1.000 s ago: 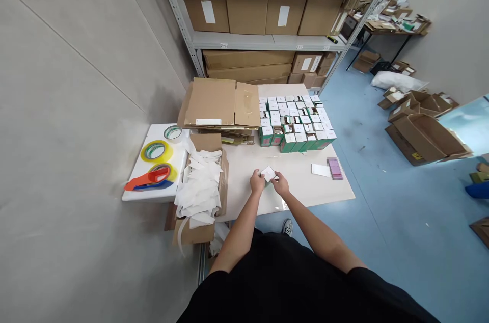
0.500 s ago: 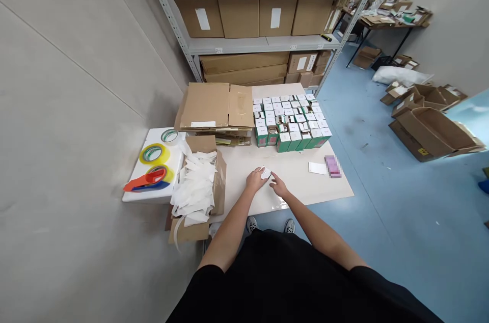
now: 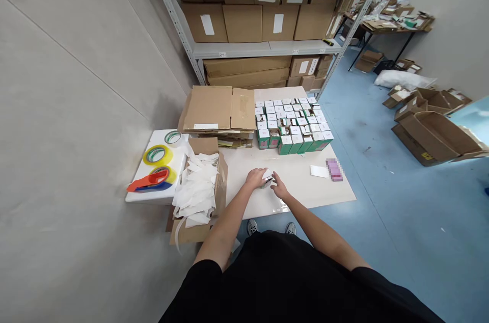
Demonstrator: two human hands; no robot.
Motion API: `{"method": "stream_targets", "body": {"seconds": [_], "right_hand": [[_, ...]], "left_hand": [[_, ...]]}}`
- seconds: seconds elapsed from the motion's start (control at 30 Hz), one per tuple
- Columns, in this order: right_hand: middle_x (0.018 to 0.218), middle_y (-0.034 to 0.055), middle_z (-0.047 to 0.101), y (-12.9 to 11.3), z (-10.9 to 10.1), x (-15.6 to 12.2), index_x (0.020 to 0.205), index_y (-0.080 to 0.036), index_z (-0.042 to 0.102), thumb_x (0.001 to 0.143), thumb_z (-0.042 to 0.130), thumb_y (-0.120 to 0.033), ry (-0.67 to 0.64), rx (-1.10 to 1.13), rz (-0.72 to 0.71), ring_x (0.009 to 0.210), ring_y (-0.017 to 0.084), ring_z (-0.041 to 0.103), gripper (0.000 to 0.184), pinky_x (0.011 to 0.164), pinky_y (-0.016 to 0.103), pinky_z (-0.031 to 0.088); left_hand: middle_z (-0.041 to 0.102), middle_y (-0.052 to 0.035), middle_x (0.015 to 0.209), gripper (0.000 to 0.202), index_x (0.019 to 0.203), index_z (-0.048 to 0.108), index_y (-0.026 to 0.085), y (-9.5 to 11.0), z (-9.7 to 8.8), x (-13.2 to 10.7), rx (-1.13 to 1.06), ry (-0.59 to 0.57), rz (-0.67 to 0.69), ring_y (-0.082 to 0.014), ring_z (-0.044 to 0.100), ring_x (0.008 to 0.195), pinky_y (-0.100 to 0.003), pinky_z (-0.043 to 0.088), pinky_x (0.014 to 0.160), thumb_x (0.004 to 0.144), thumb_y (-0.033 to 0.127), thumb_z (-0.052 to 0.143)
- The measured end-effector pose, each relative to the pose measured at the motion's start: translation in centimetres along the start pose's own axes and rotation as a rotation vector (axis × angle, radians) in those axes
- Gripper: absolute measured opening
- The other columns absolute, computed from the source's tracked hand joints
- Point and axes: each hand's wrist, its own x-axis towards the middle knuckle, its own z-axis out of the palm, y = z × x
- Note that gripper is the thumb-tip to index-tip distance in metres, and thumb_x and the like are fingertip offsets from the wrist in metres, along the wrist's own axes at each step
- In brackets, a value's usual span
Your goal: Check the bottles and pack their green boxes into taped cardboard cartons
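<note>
Head cam: L hand (image 3: 255, 178) grips white-topped box (image 3: 268, 174), R hand (image 3: 280, 189) loosely open nr it; box looks part-open now, so prob unsealed.

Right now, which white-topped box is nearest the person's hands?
The lone box in the left hand; the other white-topped boxes stand grouped farther back.

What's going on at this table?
A person stands working with bare hands. The left hand holds a small white-topped box near the front of the table; the right hand is close to its edge, though whether it touches is unclear. Beyond stand rows of green-and-white boxes, some with open tops. To the person's left, a carton is heaped with white strips.
</note>
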Motion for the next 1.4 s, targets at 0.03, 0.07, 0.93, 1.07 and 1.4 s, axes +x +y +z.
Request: {"method": "stream_targets", "body": {"seconds": [0.03, 0.07, 0.93, 1.07, 1.4], "right_hand": [[0.160, 0.0087, 0.049, 0.0, -0.1, 0.0, 0.162, -0.030, 0.034, 0.070, 0.053, -0.011, 0.004, 0.010, 0.005, 0.134, 0.025, 0.061, 0.096, 0.112, 0.046, 0.049], [0.161, 0.0089, 0.049, 0.0, -0.1, 0.0, 0.162, -0.030, 0.034, 0.070, 0.053, -0.010, 0.005, 0.015, 0.014, 0.135, 0.025, 0.060, 0.097, 0.112, 0.046, 0.049], [0.143, 0.0113, 0.064, -4.1, 0.9, 1.7, 0.143, -0.016, 0.060, 0.095, 0.053, -0.025, 0.095, -0.476, 0.067, 0.120, 0.022, 0.068, 0.050, 0.105, 0.027, 0.049], [0.134, 0.0123, 0.069, -5.5, 0.9, 2.0, 0.137, -0.016, 0.062, 0.096, 0.056, -0.028, 0.070, -0.605, 0.075, 0.121, 0.023, 0.067, 0.043, 0.101, 0.028, 0.049], [0.115, 0.0159, 0.074, -6.8, 1.0, 2.9, 0.118, -0.018, 0.061, 0.088, 0.070, -0.031, 0.112, -0.816, 0.132, 0.106, 0.027, 0.071, 0.034, 0.083, 0.031, 0.048]], "left_hand": [[0.074, -0.0086, 0.127, 0.062, 0.134, 0.069, 0.028, -0.2, -0.2, 0.2, -0.033, 0.012, -0.007, -0.0316, 0.063, 0.125, -0.036, 0.043, 0.111, 0.074, 0.032, 0.084], [0.074, -0.0085, 0.126, 0.061, 0.136, 0.068, 0.028, -0.5, -0.4, 0.5, -0.080, 0.035, -0.020, -0.0308, 0.065, 0.122, -0.036, 0.045, 0.110, 0.077, 0.032, 0.081], [0.026, -0.0089, 0.173, 0.067, 0.157, 0.044, 0.021, -0.9, -0.6, -3.1, 0.047, 0.264, -0.066, -0.0319, 0.040, 0.149, -0.042, 0.040, 0.118, 0.092, 0.028, 0.059], [0.040, -0.0127, 0.166, 0.093, 0.159, 0.041, 0.020, -1.6, -0.8, -2.7, 0.081, -0.005, 0.059, -0.0355, 0.039, 0.150, -0.044, 0.037, 0.121, 0.078, 0.040, 0.081], [0.054, -0.0072, 0.157, 0.082, 0.152, 0.053, 0.026, -1.5, 0.4, -1.7, -0.016, -0.005, -0.030, -0.0290, 0.056, 0.138, -0.037, 0.045, 0.115, 0.075, 0.018, 0.080]]}}
